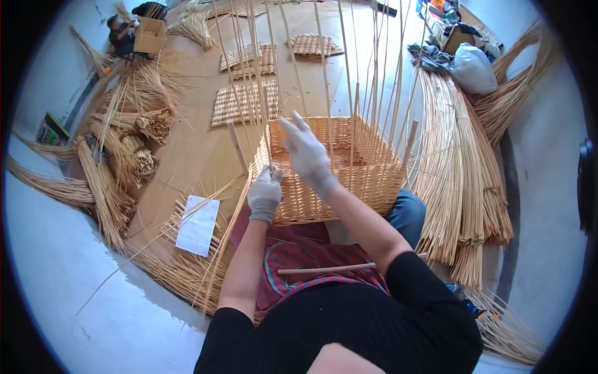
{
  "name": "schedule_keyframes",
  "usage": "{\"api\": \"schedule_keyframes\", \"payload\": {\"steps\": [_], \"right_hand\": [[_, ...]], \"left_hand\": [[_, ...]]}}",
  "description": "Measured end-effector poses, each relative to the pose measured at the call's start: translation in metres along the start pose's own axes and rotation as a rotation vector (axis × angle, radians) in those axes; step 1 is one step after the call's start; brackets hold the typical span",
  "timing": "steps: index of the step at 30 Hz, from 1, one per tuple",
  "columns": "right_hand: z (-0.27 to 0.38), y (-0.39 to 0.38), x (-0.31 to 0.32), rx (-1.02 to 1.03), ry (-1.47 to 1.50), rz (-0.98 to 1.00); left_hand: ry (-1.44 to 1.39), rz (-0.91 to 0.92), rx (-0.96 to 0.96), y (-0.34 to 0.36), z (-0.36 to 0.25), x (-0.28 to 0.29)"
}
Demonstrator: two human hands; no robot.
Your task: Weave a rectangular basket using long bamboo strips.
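Observation:
A half-woven rectangular wicker basket (336, 197) sits at my lap, with tall upright stakes rising from its walls. My left hand (266, 193), in a pale work glove, is closed at the rim near the front left corner, its thumb and fingers pinching a thin wicker rod beside a stake. My right hand (305, 153), gloved too, is raised over the basket's left part with its fingers stretched out and holds nothing I can see. Thick wooden posts (410, 142) stand at the front corners. A short wooden stick (327, 269) lies across the plaid apron (293, 252) on my lap.
Bundles of wicker rods (140, 118) line the left side, and long rods (455, 168) lie on the right. Woven panels (246, 103) rest on the floor ahead. A white paper sheet (198, 224) lies at left. A person (120, 37) sits far left by another basket (149, 35).

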State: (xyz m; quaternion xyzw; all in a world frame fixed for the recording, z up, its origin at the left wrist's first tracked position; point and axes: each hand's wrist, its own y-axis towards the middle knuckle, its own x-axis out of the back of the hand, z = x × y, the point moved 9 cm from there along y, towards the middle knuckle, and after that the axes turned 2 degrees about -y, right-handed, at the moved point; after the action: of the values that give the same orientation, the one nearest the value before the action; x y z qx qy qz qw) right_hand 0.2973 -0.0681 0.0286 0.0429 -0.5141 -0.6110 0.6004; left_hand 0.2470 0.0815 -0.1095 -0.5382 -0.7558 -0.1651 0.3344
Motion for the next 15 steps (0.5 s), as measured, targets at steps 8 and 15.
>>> {"api": "schedule_keyframes", "payload": {"steps": [8,15], "right_hand": [[-0.122,-0.129,0.034,-0.564,0.571,-0.263],[-0.073,-0.001,0.05,-0.278,0.089,0.037]], "left_hand": [[0.027,-0.451,-0.445,-0.038,-0.043,0.032],[0.459,-0.258,-0.672,-0.065,-0.101,-0.051]]}}
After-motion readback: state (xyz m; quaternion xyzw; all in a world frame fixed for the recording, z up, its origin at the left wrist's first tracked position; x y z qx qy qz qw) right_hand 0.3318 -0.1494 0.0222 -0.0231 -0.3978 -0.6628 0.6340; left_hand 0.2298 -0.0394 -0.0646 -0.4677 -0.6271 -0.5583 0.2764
